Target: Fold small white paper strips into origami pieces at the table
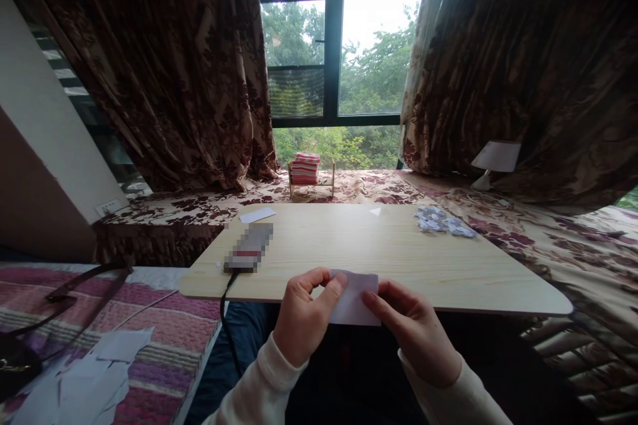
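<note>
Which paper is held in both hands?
The pale sheet pinched between the left hand and the right hand. The white strip, small triangle and cluttered heap lie untouched on the table; more loose paper lies on the striped bedspread.

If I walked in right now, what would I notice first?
Probably the bright window between dark patterned curtains. Next, the left hand and right hand holding white paper at the table's near edge. Beyond the table, a red-and-white stack stands out before the window.
</note>
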Available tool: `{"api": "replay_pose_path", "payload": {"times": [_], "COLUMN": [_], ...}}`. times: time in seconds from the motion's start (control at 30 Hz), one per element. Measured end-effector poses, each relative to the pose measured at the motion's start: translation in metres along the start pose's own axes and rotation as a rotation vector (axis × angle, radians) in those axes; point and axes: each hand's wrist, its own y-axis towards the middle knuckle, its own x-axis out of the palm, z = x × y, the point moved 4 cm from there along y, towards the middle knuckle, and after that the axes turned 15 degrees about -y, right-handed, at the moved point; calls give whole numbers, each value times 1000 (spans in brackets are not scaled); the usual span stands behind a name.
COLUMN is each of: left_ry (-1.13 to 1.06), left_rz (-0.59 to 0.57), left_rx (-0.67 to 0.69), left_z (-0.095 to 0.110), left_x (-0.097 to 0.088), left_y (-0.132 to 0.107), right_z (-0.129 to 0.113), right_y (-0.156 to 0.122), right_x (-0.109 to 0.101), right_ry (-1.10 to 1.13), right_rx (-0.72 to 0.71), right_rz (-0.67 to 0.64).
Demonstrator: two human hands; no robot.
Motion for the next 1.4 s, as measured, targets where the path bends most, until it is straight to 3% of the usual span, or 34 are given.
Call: {"api": "replay_pose_path", "payload": {"times": [0.3, 0.63, 1.1, 1.3, 1.4], "left_ry": [15, -89, -215, -235, -216], "left_rz": [19, -34, 59, 95, 58], "left_rx": [59, 89, 30, -37, -83], "left_z": [16, 13, 3, -9, -14], "left_x": [1, 4, 1, 0, 0], "left_y": [-5, -7, -13, -8, -8], "right_z": [0, -17, -26, -12, -2], "right_y": [5, 6, 0, 4, 6], "right_x": [13, 10, 12, 6, 1], "right_ry": [55, 44, 8, -36, -41], "right_rx": [18, -47, -117, -106, -91], "right_rz": [-9, 33, 13, 8, 32]}}
